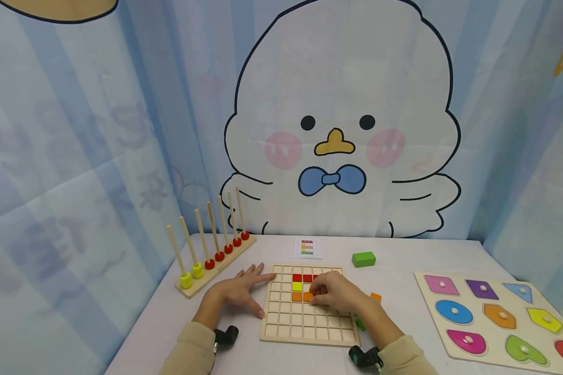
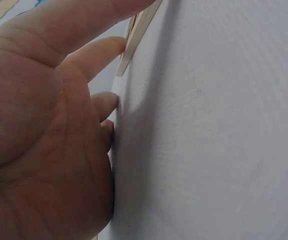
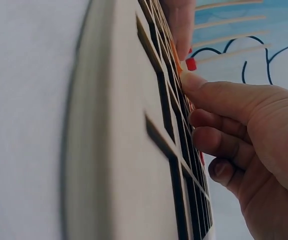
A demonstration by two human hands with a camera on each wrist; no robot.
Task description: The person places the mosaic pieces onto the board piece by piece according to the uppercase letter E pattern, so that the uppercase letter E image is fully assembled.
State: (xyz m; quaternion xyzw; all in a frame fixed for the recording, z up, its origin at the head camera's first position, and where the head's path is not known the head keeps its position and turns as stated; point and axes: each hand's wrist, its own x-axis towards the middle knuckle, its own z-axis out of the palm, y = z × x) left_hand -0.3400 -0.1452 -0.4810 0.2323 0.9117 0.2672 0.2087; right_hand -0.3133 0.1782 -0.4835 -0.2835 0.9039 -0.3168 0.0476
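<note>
A wooden grid board [image 1: 309, 333] lies on the table, holding red tiles [image 1: 304, 278], a yellow tile [image 1: 297, 286] and orange tiles [image 1: 297, 296]. My left hand [image 1: 236, 289] rests spread at the board's left side, index finger and thumb by its edge; the left wrist view shows the palm [image 2: 39, 135] beside the table surface. Over the middle of the grid, my right hand [image 1: 335, 292] has its fingers curled and pinches an orange tile [image 1: 308, 296] at the grid. The right wrist view shows the thumb [image 3: 219, 95] low against the grid; fingers partly hide the tile.
Behind the board lies a pattern card [image 1: 307, 248], with a green block [image 1: 363, 259] to its right. An orange block [image 1: 376, 297] and a green block [image 1: 360, 324] lie partly behind the right arm. A bead abacus [image 1: 216, 265] stands left; a shape puzzle [image 1: 485, 317] lies right.
</note>
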